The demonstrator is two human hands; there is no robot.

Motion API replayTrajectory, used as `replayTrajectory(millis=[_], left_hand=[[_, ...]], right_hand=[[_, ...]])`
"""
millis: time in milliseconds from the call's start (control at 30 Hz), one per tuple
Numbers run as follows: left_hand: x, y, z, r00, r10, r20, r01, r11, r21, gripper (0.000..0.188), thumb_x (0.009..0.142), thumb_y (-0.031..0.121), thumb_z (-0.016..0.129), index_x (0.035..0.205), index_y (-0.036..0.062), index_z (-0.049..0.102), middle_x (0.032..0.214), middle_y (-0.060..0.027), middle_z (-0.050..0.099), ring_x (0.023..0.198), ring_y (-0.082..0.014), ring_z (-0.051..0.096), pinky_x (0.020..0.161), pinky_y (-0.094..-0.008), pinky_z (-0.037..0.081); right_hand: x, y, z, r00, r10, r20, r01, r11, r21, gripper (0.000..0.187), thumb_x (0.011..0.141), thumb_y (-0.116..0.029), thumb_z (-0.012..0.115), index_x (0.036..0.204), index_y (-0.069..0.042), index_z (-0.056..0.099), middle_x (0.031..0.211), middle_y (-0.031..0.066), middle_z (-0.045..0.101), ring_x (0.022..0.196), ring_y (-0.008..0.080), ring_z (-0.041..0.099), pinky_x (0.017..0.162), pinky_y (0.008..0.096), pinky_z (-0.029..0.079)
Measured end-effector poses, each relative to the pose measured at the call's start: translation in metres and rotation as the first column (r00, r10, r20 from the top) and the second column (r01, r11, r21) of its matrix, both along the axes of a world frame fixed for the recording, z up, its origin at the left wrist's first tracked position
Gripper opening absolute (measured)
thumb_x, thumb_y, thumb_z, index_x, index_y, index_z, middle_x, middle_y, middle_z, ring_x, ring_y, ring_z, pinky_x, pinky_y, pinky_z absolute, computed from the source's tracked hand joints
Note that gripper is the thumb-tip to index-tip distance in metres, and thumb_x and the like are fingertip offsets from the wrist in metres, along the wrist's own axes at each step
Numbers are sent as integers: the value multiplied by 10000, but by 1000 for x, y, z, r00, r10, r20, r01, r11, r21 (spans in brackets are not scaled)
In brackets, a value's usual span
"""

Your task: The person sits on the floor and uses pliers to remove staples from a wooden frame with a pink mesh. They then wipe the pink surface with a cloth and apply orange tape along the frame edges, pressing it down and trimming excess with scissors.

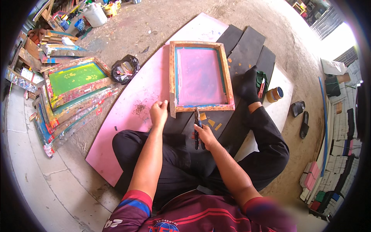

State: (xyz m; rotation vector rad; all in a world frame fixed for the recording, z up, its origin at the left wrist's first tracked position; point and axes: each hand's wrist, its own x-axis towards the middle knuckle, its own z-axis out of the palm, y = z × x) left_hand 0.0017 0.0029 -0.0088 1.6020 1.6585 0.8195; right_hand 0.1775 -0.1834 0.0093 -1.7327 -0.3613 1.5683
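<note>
A wooden screen-printing frame (173, 77) with pale mesh stretched across it lies in front of me. My right hand (206, 136) is wrapped round dark-handled pliers (197, 133). Their jaws meet the frame's near bar; whether they grip anything there is too small to tell. My left hand (158, 113) is closed beside the frame's near left corner, thumb toward the wood. Anything between its fingers is hidden. A scatter of thin, dark bent bits (140, 110), like pulled staples, lies left of that hand on a pink board (112, 154).
Several paint-stained frames (79, 83) are stacked at the left, near a black bag of scraps (125, 69). Dark boards (247, 46) lie under my foot. An open can (275, 94) stands at the right, with black sandals (304, 124) beyond. A white jug (95, 14) stands far left.
</note>
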Motion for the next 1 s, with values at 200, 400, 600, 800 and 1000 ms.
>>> replayTrajectory(millis=[200,400,600,800,1000], left_hand=[[-29,27,-28,964,265,-35,-267,958,-107,385,960,351,795,891,-26,763,866,-200,780,814,-378,758,777,-477,566],[-32,26,-41,936,337,-99,-347,932,-104,435,915,397,844,928,-31,765,840,-195,771,788,-335,754,762,-457,560],[-21,16,-15,959,259,-114,-270,958,-96,500,903,460,838,968,-25,733,916,-202,778,861,-364,766,783,-468,569],[-5,3,-26,997,46,-58,-51,995,-90,445,915,433,814,937,-4,735,861,-169,777,831,-347,768,758,-466,574],[2,0,-59,994,-69,82,73,996,-50,377,911,360,832,1033,9,766,845,-138,774,780,-300,751,727,-438,568]], right_hand=[[-1,1,-10,999,-8,46,10,1000,-29,434,1078,-455,630,1179,-32,626,946,87,667,804,208,694,691,403,538],[-12,10,-16,992,-60,107,64,997,-39,422,1072,-410,646,1120,9,637,873,73,629,717,201,661,662,380,569],[-23,20,-14,950,-12,312,43,995,-93,411,1046,-378,658,1090,30,649,820,86,616,672,202,647,625,388,569],[-35,28,-16,920,-49,388,94,991,-98,393,1027,-363,655,1050,29,641,775,98,628,619,219,638,547,399,528],[-23,24,-10,953,-59,298,97,989,-112,367,995,-315,643,1051,47,659,784,149,675,628,261,677,541,428,542]])
